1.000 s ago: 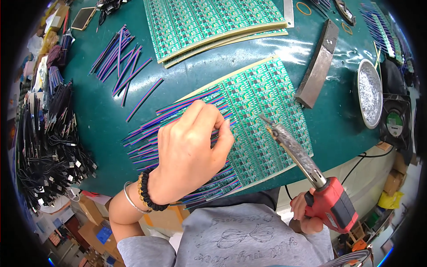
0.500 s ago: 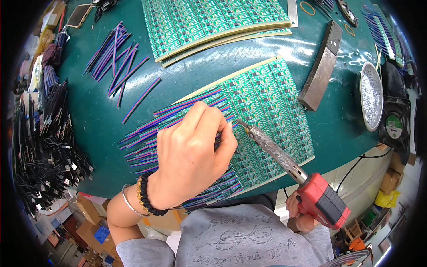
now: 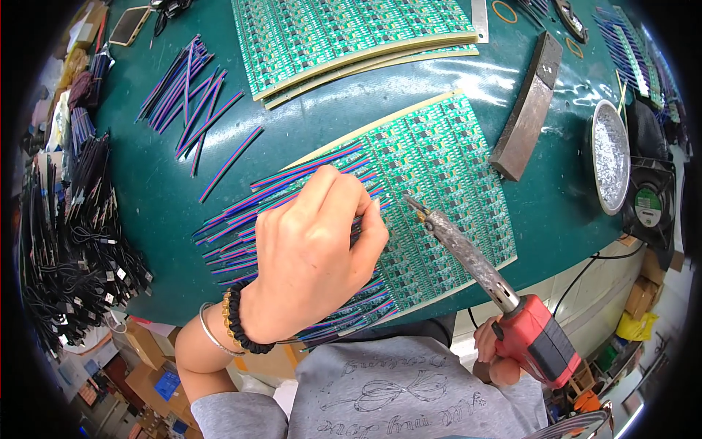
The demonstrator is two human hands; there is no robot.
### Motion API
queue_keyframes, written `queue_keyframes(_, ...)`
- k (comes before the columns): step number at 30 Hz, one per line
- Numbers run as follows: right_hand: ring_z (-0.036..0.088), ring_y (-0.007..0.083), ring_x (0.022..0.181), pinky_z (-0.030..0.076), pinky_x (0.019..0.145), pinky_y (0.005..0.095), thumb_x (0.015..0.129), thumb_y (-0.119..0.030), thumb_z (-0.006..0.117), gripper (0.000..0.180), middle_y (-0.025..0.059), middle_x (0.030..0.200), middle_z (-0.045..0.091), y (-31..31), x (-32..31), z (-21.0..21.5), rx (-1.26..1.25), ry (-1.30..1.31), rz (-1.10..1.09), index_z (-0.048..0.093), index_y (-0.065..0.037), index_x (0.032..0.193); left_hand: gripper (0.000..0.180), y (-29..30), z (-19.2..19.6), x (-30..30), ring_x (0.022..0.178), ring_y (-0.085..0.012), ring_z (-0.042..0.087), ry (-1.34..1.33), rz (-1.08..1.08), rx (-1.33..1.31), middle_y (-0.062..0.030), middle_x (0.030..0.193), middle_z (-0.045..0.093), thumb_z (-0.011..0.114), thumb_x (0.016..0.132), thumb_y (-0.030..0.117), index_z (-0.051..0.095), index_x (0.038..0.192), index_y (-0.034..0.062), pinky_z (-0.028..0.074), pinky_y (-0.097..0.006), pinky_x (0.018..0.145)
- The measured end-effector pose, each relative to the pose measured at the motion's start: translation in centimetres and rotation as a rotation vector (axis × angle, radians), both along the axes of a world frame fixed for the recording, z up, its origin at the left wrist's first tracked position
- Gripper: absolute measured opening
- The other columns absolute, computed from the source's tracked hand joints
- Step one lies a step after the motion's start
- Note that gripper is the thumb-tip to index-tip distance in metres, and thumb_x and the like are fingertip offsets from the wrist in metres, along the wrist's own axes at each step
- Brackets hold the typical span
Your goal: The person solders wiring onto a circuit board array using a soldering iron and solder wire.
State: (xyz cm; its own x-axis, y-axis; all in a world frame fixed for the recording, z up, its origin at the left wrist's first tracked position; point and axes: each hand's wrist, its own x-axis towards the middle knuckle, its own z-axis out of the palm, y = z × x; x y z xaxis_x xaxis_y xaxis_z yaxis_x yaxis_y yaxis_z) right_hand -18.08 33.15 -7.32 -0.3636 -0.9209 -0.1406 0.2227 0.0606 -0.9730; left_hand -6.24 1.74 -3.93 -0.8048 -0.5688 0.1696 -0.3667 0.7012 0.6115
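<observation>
A green circuit board panel lies on the bench, with rows of small chips. Ribbon wires in blue, red and black fan out leftward from its left part. Over these wires, my left hand is closed in a pinch, and a wire end shows at its fingertips. The hand covers most of that wire. My right hand grips the red handle of a soldering iron, partly hidden behind the handle. The iron's dark tip is over the panel, just right of my left fingertips and apart from them.
A stack of similar panels stands at the back. Loose ribbon wires lie at the left, beside black cables. A metal bar, a bowl of silvery material and a small fan are at the right.
The soldering iron has moved right and slightly down with my right hand, its tip drawing away from my left fingertips. My left hand has hardly moved.
</observation>
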Motion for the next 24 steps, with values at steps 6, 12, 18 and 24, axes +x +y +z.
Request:
queue_keyframes(6,0.062,0.0117,0.064,0.047,0.057,0.0284,0.062,-0.048,0.093,0.052,0.0017,0.070,0.066,0.0,1.4,0.0,0.126,-0.168,-0.163,0.067,-0.005,0.077,0.018,-0.2,-0.5,0.2,0.051,-0.0277,0.056,0.028,-0.022,-0.064,-0.0087,0.069,0.052,0.071,0.078,0.005,0.054,0.073,0.0057,0.043,-0.039,0.044)
queue_keyframes(12,0.061,0.0122,0.061,0.046,0.053,0.0278,0.062,-0.050,0.092,0.054,0.0021,0.069,0.065,0.7,2.2,-0.9,0.098,0.196,-0.260,0.066,-0.005,0.077,0.018,-0.1,-0.5,0.1,0.050,-0.0266,0.056,0.028,-0.030,-0.075,-0.0081,0.069,0.051,0.070,0.078,0.004,0.053,0.073,0.0059,0.043,-0.038,0.043)
queue_keyframes(18,0.061,0.0184,0.059,0.048,0.054,0.0288,0.069,-0.054,0.086,0.054,0.0041,0.071,0.064,-0.8,0.1,-0.6,-0.057,0.127,-0.019,0.065,-0.005,0.078,0.018,-0.1,-0.6,0.0,0.050,-0.0264,0.056,0.040,-0.034,-0.085,-0.0079,0.069,0.051,0.070,0.078,0.004,0.053,0.073,0.0061,0.043,-0.038,0.044)
queue_keyframes(24,0.061,0.0180,0.061,0.047,0.055,0.0311,0.078,-0.038,0.081,0.036,0.0041,0.070,0.062,-2.3,0.9,0.9,0.037,0.083,-0.129,0.064,-0.008,0.074,0.018,-0.2,-0.7,0.0,0.051,-0.0266,0.057,0.043,-0.032,-0.089,-0.0082,0.069,0.051,0.070,0.078,0.004,0.053,0.073,0.0059,0.043,-0.038,0.044)
